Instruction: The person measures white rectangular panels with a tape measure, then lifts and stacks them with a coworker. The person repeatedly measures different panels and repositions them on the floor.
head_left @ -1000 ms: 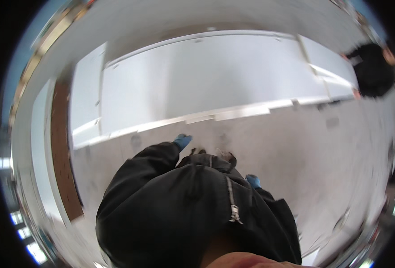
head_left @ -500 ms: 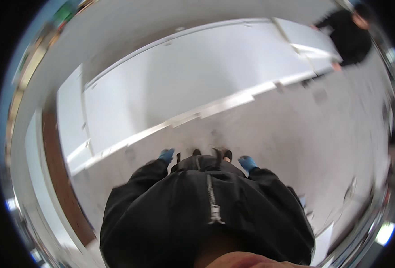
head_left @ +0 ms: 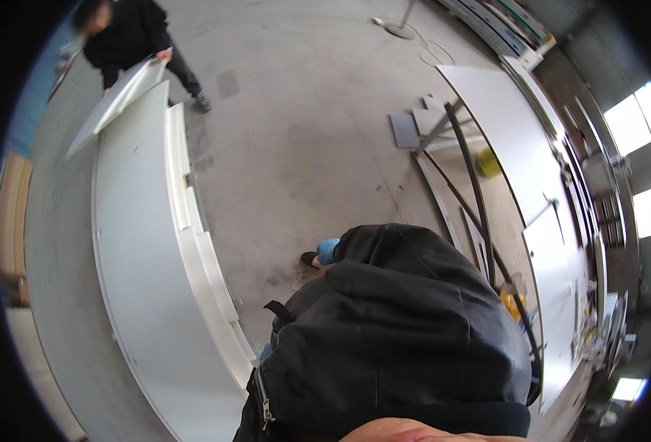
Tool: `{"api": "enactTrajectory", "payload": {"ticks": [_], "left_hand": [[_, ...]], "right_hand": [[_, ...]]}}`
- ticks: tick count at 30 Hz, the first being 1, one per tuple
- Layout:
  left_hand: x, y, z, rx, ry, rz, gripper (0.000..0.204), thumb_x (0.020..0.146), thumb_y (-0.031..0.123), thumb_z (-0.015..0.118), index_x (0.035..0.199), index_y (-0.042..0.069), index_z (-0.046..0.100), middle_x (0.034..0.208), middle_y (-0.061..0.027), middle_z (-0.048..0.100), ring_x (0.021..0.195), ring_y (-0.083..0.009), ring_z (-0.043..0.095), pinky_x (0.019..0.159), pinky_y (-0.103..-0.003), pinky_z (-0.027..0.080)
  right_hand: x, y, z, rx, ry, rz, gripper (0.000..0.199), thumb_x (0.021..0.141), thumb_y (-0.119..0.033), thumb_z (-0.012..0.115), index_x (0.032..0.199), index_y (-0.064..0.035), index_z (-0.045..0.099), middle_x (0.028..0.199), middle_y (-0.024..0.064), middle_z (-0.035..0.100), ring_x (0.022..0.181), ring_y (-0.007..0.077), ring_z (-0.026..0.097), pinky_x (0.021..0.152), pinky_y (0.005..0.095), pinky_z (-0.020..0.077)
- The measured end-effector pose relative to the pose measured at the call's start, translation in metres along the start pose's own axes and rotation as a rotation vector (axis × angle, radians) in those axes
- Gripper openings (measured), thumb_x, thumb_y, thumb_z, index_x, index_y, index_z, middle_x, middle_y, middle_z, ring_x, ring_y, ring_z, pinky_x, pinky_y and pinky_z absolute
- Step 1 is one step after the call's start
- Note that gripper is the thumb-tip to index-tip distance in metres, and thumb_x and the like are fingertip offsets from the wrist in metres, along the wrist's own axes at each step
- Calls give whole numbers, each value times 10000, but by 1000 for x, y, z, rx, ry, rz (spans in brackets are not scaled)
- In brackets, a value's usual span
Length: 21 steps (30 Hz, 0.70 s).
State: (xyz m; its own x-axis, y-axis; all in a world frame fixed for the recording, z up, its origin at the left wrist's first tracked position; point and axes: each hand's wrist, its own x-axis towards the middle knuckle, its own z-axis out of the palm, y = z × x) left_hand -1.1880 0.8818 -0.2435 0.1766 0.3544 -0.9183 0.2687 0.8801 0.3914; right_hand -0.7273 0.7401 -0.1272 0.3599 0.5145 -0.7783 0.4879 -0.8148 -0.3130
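Head view, right hand: a blue-gloved right hand (head_left: 328, 250) showed just past the cuff of the black jacket (head_left: 406, 331); whether it was open or closed, I could not tell, since only a small patch of glove was visible.
Head view, left hand: hidden under the jacket's bulk, not seen at all.
Head view, nearest thing: a dark shoe (head_left: 309, 258) sat just to the left of the gloved hand, touching it or nearly so, on the grey concrete floor (head_left: 303, 132).
Head view, long white panel: a big white panel (head_left: 141, 295) lay flat well to the left of the hand, running from near the wearer's body away toward the far end, with narrower white strips (head_left: 193, 221) lined along the edge that faced the hand.
Head view, co-worker: beyond the hand and far to its left, another person in dark clothes (head_left: 130, 33) stood at the panel's far end, one hand (head_left: 165, 54) on a tilted white board (head_left: 115, 99).
Head view, right of the hand: a black hose (head_left: 476, 191) curved along the floor, passing beside a white sheet (head_left: 517, 140) that lay well to the right.
Head view, farther right: a yellow object (head_left: 489, 163) rested near the hose, too blurred to identify.
Head view, beyond the hand: small grey offcuts (head_left: 406, 129) lay on the floor, well apart from the glove.
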Motion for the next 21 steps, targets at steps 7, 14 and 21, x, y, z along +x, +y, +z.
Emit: {"api": "enactTrajectory", "payload": {"ticks": [7,14,21], "left_hand": [[17,38,33,205,-77,29,291,957,386,556,868,109,570,819,-64,610,742,-237,620,628,-410,503],[16,24,11,296,-114,4,283,952,389,569,921,108,573,864,-64,620,798,-244,629,660,-413,510],[14,25,14,360,-138,-3,287,947,392,583,974,106,575,909,-63,630,853,-251,638,691,-415,517]], "right_hand": [[-15,95,58,226,154,219,323,823,-320,660,1019,-82,758,1056,196,712,1044,355,675,882,460,516],[-55,103,137,310,94,269,349,834,-364,661,1021,-86,757,1073,181,715,1062,353,670,902,457,511],[-59,99,132,298,132,235,382,851,-418,659,1030,-95,755,1097,160,716,1082,347,663,933,456,503]]}}
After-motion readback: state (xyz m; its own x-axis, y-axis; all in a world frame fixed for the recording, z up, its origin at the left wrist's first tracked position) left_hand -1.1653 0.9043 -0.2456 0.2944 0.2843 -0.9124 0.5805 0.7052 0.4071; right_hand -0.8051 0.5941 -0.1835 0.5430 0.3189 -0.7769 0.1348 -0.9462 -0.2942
